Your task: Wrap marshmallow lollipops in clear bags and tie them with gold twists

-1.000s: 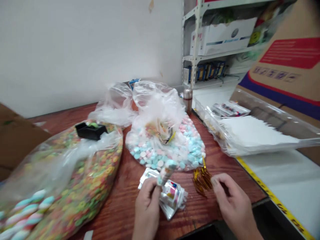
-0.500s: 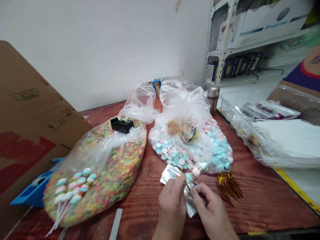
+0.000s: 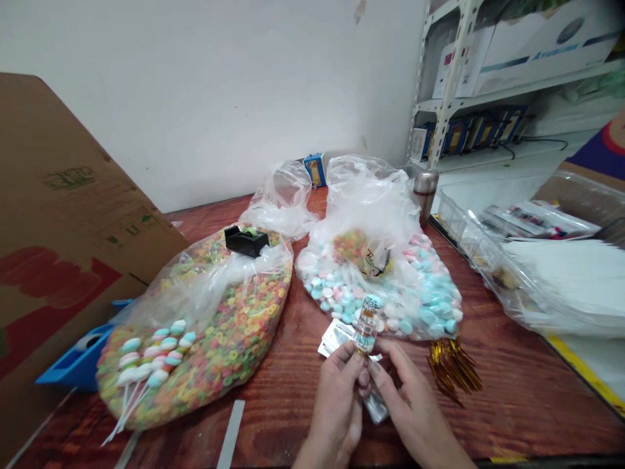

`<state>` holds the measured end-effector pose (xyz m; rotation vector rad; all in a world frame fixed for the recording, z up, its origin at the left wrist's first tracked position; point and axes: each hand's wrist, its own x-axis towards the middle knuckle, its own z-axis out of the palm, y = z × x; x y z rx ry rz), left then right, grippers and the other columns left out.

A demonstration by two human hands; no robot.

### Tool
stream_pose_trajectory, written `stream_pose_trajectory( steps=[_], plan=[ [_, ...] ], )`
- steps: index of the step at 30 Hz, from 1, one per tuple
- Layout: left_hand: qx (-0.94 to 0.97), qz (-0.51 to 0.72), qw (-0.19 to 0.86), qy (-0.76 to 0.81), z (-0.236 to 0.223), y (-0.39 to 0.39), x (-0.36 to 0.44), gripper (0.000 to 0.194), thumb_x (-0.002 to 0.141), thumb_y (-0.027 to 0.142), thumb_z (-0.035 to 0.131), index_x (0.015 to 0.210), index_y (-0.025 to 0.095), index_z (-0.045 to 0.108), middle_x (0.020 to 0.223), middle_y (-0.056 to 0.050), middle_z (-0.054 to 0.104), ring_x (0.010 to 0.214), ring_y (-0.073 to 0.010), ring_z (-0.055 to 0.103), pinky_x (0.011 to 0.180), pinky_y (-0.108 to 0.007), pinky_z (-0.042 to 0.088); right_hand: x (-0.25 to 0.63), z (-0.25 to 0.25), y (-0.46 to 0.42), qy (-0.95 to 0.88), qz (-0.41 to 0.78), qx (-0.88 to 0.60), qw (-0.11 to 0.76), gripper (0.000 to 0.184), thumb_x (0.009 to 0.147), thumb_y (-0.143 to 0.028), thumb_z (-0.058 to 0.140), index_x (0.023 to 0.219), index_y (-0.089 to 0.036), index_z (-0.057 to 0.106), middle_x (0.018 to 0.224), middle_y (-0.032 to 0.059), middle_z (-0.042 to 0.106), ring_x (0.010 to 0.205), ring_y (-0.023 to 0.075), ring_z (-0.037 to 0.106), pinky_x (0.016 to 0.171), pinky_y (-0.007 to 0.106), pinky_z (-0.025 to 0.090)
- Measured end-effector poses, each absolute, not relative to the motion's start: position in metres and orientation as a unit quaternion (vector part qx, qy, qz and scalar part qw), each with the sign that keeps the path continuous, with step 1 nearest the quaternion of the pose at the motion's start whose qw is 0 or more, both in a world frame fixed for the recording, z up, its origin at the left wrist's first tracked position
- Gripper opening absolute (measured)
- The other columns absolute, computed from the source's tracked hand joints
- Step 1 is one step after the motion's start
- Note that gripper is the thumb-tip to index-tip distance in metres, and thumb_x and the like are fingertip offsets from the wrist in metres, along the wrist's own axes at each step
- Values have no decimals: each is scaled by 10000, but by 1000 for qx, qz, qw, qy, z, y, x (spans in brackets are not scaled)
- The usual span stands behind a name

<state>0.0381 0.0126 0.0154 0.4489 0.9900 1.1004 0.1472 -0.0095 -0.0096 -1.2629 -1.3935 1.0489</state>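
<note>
Both my hands meet low in the middle of the wooden table. My left hand (image 3: pixel 336 400) and my right hand (image 3: pixel 407 400) pinch the base of an upright candy stick in a transparent wrapper (image 3: pixel 367 324), with a gold tie at its foot. Silver foil packets (image 3: pixel 340 339) lie under my hands. A bunch of gold twist ties (image 3: pixel 454 369) sits just right of my right hand. Behind them lies a plastic bag of pastel candy discs (image 3: pixel 385 286). To the left is a bag of coloured cereal rings (image 3: pixel 227 332), with marshmallow twist lollipops (image 3: pixel 153 352) on it.
A black tape dispenser (image 3: pixel 247 241) rests on the cereal bag. A steel flask (image 3: pixel 424 195) stands at the table's back edge. A transparent tray with white paper (image 3: pixel 537 273) is on the right, a cardboard box (image 3: pixel 63 228) on the left, and a metal shelf (image 3: pixel 444 98) behind.
The candy stick now stands upright between my hands instead of tilting right. The view has shifted slightly right, and the gold tie is now at the stick's base.
</note>
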Motion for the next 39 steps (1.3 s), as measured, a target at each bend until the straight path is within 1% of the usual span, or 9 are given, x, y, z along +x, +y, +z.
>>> stream_pose_trajectory(
  steps=[6,9,12,16,18,20,27,34,39],
  plan=[
    [233,509,678,476,14,12,38,218,744,264,698,874,110,618,561,43,493,475,-37,346,454,-157,267,140,-7,-5,-423,604,-425,525,298,898,-363,558,1144,-213,484,1016,59,632,758,167,601,672,288,511],
    [273,514,653,484,11,10,38,188,776,289,664,855,126,614,527,60,461,461,-43,350,452,-161,285,139,-6,-1,-392,629,-411,531,190,879,-373,590,940,-199,544,783,11,646,646,145,583,616,265,497],
    [344,492,623,502,9,9,35,180,823,326,600,864,151,606,503,66,441,442,-66,383,446,-182,328,140,-6,0,-389,623,-428,526,243,887,-404,565,774,-190,544,620,-25,583,544,122,539,530,231,451],
    [586,454,418,525,7,8,25,201,867,232,509,1006,182,645,815,-57,649,733,-168,596,679,-284,484,140,-11,-2,-385,607,-451,529,220,873,-402,581,862,-182,566,713,-8,603,638,138,549,579,235,464],
    [685,443,297,497,5,8,21,293,864,149,465,1101,192,630,991,-104,659,924,-211,603,823,-334,475,140,-13,-3,-399,588,-466,527,212,876,-392,571,879,-179,573,784,14,624,710,156,565,648,254,481],
    [722,425,245,488,3,7,18,357,859,97,429,1156,190,605,1003,-116,657,949,-215,602,840,-339,474,140,-14,-5,-430,557,-487,517,207,884,-379,553,853,-176,580,780,20,628,708,163,572,651,259,485],
    [700,426,235,522,3,6,18,328,866,88,449,1109,198,639,922,-94,666,851,-186,624,759,-291,492,130,-10,-5,-447,546,-486,515,201,846,-368,611,923,-184,584,846,43,673,748,196,625,693,291,498],
    [693,434,228,528,4,4,22,345,867,100,463,1132,199,661,872,-93,669,822,-183,627,746,-284,493,123,-6,-5,-361,563,-488,561,259,817,-437,627,812,-180,596,807,54,696,722,203,638,685,304,514],
    [650,455,287,536,9,3,25,282,871,150,498,1083,210,675,905,-83,669,850,-189,620,780,-299,484,127,-6,-3,-360,556,-484,571,247,803,-423,651,752,-185,611,788,38,693,695,183,623,679,281,510]
  ],
)
